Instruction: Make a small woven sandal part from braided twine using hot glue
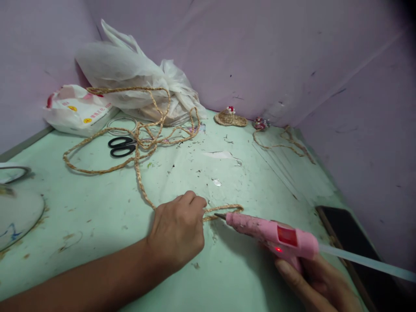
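Note:
A braided straw cord point(139, 175) runs from a loose tangle down to my left hand point(180, 227), whose fingers are closed on it. A folded loop of the cord sticks out to the right of that hand. My right hand point(315, 277) is wrapped round the handle of a pink glue gun point(263, 229) with a red light lit. The gun's metal nozzle is at the cord loop, seemingly touching it. A clear glue stick point(364, 260) comes out of the gun's back end.
Black-handled scissors point(121, 146) lie by the tangle. Behind are a tied plastic bag point(130, 73) and a white packet point(76, 110). A small woven sole shape point(230, 118) and beads point(260, 124) sit by the wall. A dark phone point(351, 247) lies right, a round object point(19, 212) left.

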A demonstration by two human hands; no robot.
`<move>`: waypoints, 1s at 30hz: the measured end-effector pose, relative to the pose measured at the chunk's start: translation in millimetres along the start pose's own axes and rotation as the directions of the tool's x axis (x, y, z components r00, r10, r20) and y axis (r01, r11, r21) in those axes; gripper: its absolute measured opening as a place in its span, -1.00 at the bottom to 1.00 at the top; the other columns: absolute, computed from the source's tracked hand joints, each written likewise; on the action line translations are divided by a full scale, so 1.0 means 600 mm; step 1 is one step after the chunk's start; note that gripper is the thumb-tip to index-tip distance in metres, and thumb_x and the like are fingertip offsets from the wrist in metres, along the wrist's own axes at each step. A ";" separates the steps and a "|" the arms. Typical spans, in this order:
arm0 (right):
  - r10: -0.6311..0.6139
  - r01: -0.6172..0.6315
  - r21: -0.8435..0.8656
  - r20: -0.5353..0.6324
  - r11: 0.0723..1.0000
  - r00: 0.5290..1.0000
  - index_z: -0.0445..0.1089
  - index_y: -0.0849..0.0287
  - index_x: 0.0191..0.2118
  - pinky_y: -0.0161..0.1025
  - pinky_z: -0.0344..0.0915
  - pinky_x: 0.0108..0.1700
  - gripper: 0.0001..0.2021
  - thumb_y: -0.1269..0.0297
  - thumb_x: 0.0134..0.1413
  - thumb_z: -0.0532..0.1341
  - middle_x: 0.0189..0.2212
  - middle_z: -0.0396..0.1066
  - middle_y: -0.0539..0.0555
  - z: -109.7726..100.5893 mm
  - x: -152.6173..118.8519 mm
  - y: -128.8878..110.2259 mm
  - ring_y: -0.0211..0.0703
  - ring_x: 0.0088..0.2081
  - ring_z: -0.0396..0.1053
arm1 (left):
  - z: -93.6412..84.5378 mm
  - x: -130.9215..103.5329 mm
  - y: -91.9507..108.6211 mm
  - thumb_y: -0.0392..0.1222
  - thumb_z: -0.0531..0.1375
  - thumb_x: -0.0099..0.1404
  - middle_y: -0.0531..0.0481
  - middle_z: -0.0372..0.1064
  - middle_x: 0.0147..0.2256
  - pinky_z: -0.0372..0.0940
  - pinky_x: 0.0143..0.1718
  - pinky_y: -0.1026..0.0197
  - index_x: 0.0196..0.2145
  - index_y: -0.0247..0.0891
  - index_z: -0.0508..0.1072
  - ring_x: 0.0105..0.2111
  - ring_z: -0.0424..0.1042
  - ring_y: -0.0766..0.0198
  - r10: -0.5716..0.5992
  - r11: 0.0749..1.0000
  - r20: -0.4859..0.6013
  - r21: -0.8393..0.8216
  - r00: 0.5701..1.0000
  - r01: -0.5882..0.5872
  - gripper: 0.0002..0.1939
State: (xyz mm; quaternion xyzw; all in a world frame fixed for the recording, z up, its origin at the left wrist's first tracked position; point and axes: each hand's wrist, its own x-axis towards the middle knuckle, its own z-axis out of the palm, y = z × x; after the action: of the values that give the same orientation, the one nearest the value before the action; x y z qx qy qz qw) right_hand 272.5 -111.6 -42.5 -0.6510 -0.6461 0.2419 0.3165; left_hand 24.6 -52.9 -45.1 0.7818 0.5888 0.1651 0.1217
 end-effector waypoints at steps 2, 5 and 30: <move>0.030 -0.031 0.036 0.035 0.999 0.999 0.52 0.08 -0.18 -0.28 0.49 -0.34 -0.66 0.08 -0.12 0.28 -0.29 0.54 0.10 0.000 -0.001 0.000 0.01 -0.31 0.51 | 0.000 0.000 0.000 -0.32 -0.04 0.24 0.05 0.37 -0.38 0.06 -0.56 0.23 -0.32 -0.19 0.39 -0.42 0.37 0.24 0.001 1.000 -0.002 0.003 1.000 -0.001 -0.79; 0.089 -0.090 0.080 0.016 0.993 0.996 0.50 0.08 -0.14 -0.21 0.48 -0.24 -0.63 0.05 -0.10 0.27 -0.24 0.53 0.12 0.003 -0.004 -0.002 0.02 -0.27 0.50 | -0.002 0.000 0.000 -0.32 -0.03 0.24 0.04 0.37 -0.39 0.05 -0.56 0.23 -0.33 -0.19 0.38 -0.43 0.37 0.24 0.003 1.000 -0.002 0.007 1.000 -0.003 -0.79; -0.095 0.113 -0.187 0.102 0.976 0.990 0.49 0.05 -0.11 -0.37 0.48 -0.41 -0.66 0.12 -0.02 0.20 -0.37 0.56 0.04 -0.027 0.012 0.016 -0.08 -0.40 0.52 | -0.006 0.001 0.002 -0.32 -0.06 0.27 0.01 0.37 -0.35 0.13 -0.51 0.23 -0.30 -0.19 0.39 -0.40 0.37 0.23 -0.017 1.000 0.062 0.007 0.998 0.016 -0.76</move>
State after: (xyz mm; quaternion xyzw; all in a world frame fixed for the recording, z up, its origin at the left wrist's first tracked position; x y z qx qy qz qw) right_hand 290.8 -106.0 -37.8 -0.6319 -0.7136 0.1915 0.2340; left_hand 24.6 -52.5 -41.3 0.7821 0.5917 0.1377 0.1390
